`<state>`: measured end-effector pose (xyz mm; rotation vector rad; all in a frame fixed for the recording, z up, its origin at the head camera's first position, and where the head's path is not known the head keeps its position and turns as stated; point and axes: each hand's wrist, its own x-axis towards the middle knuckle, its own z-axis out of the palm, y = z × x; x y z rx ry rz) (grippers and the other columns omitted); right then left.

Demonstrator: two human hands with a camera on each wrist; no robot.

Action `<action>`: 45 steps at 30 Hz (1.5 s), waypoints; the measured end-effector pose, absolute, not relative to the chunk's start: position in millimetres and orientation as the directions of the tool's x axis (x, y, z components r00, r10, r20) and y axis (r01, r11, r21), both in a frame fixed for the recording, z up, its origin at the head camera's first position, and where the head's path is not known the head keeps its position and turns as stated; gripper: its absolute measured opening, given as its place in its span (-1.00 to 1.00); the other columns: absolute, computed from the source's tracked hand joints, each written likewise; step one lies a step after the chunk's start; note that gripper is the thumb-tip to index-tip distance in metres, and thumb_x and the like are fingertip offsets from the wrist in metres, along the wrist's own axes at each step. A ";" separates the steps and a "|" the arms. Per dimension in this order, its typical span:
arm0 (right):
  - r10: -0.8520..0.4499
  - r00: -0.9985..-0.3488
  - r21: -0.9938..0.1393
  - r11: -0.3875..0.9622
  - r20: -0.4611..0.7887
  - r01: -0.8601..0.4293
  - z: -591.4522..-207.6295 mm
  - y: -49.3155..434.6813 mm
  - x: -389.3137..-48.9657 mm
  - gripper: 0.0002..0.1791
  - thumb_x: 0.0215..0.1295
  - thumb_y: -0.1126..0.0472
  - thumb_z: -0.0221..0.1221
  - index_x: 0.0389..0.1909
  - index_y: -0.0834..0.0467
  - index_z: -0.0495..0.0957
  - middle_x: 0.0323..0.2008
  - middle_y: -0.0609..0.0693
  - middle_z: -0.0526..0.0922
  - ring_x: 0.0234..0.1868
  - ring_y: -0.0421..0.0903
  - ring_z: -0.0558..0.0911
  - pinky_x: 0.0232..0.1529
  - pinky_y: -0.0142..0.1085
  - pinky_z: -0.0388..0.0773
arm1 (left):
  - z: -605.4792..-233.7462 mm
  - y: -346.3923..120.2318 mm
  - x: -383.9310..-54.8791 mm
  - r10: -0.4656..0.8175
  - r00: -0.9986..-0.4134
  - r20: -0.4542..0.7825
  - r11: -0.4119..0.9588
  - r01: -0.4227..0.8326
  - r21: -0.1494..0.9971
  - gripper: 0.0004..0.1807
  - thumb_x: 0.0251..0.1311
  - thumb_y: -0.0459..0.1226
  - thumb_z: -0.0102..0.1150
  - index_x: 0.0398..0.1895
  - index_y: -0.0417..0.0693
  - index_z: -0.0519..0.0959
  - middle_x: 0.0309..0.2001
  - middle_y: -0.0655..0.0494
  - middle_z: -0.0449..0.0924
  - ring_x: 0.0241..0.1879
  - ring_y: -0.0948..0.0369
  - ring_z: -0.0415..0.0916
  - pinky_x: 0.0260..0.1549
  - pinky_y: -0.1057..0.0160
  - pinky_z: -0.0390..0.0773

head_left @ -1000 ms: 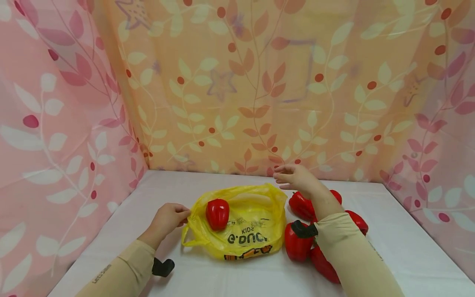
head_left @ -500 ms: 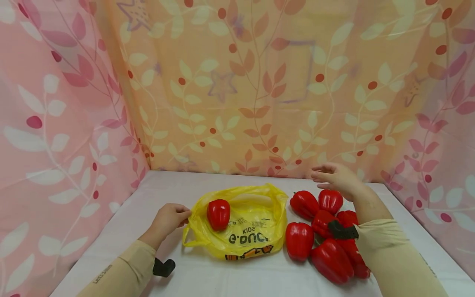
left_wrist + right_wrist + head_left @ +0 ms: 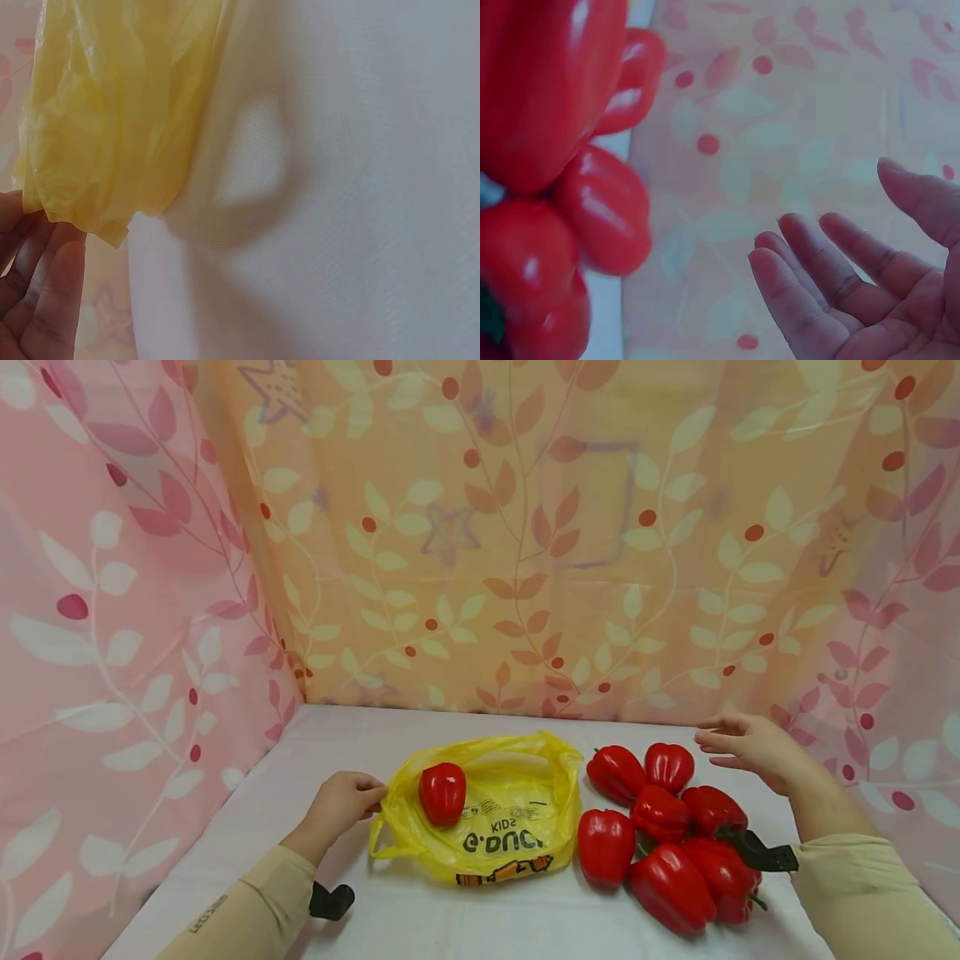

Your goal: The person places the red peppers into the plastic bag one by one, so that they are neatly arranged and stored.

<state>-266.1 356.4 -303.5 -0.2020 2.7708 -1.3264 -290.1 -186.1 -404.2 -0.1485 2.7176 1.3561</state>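
Observation:
My left hand [image 3: 341, 810] pinches the left edge of a yellow plastic bag [image 3: 510, 852], which lies with its mouth spread wide. In the left wrist view, thumb and fingers hold the thin film of the bag [image 3: 120, 127]. One red bell pepper [image 3: 442, 793] rests inside the bag on the left. My right hand [image 3: 757, 747] is raised at the back right, fingers loosely extended and holding nothing. Several more red peppers [image 3: 671, 887] are clustered right of the bag. The right wrist view shows the open palm [image 3: 870, 307] beside the peppers [image 3: 604, 214].
A white cloth covers the table [image 3: 450, 927]. Floral curtains [image 3: 480, 568] stand along its back and both sides. Black straps hang at both wrists, the left strap [image 3: 332, 902] close over the cloth.
My right hand has moved right, from above the bag's far edge past the pepper cluster, uncovering the peppers. My left hand keeps its pinch on the bag, which stays in place.

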 end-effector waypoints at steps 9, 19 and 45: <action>-0.158 -0.985 -0.744 0.666 -0.070 -0.054 -322.3 385.5 -257.7 -0.38 0.28 0.04 0.08 0.18 0.42 0.24 0.07 0.41 0.38 0.03 0.23 0.49 -0.10 -0.13 0.54 | -405.9 -185.3 -289.7 -0.039 -0.991 -0.129 0.602 -0.126 0.789 -0.84 0.15 -0.22 0.17 -0.32 -0.11 0.66 -0.45 0.10 0.60 -0.47 0.20 0.48 -0.36 0.28 0.59; -0.186 -0.973 -0.669 0.741 -0.136 -0.048 -349.8 409.3 -247.9 -0.43 0.22 0.06 0.14 0.14 0.35 0.33 -0.05 0.28 0.54 -0.03 0.19 0.51 -0.10 0.04 0.51 | -408.2 -186.4 -290.7 -0.040 -0.989 -0.142 0.602 -0.137 0.787 -0.83 0.16 -0.22 0.16 -0.30 -0.11 0.66 -0.43 0.10 0.60 -0.45 0.20 0.49 -0.34 0.28 0.59; -0.151 -0.961 -0.576 0.817 -0.232 0.010 -378.7 406.7 -254.4 -0.21 0.04 -0.04 0.27 0.20 0.32 0.26 0.01 0.36 0.45 -0.04 0.22 0.44 -0.21 0.07 0.52 | -410.4 -185.4 -290.6 -0.028 -0.993 -0.110 0.604 -0.105 0.790 -0.84 0.15 -0.24 0.17 -0.32 -0.14 0.66 -0.44 0.10 0.61 -0.45 0.19 0.51 -0.37 0.28 0.59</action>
